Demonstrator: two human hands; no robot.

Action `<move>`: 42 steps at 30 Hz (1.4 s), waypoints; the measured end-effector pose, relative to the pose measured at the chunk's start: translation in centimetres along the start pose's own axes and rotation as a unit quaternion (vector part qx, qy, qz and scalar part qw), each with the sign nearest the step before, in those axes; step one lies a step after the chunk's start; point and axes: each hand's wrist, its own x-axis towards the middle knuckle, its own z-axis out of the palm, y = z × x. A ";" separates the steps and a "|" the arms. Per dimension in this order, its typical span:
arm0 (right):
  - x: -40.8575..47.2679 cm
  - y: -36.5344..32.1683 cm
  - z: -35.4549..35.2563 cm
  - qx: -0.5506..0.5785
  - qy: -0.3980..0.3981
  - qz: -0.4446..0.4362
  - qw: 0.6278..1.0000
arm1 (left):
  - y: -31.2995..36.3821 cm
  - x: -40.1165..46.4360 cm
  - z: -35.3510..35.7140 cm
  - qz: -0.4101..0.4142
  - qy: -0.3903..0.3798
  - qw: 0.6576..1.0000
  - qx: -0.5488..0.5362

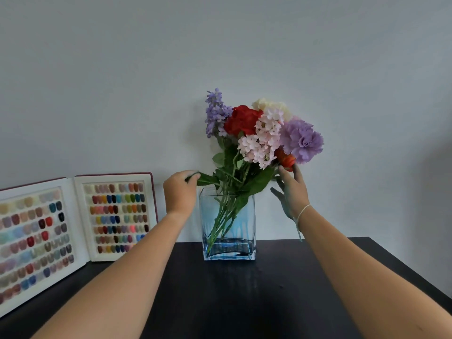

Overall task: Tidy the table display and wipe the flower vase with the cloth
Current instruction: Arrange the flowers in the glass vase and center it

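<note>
A square, blue-tinted glass vase (244, 231) stands on the dark table (244, 302) against the white wall. It holds a bunch of flowers (259, 133): purple, red, pink, cream and orange blooms on green stems. My left hand (179, 192) is at the vase's upper left and pinches a green leaf (204, 178) that sticks out sideways. On the right side of the bunch, my right hand (291, 192) has straight fingers that touch the small orange flower (286, 160) and the leaves under it. No cloth is in view.
An open display book of coloured nail samples (73, 228) stands on the table's left side and leans on the wall. The table's right edge (403, 267) runs diagonally at the right.
</note>
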 end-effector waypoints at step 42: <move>-4.5 3.9 8.3 -0.186 -0.030 -0.093 0.978 | -2.7 1.1 -0.9 -0.165 0.078 0.975 -0.129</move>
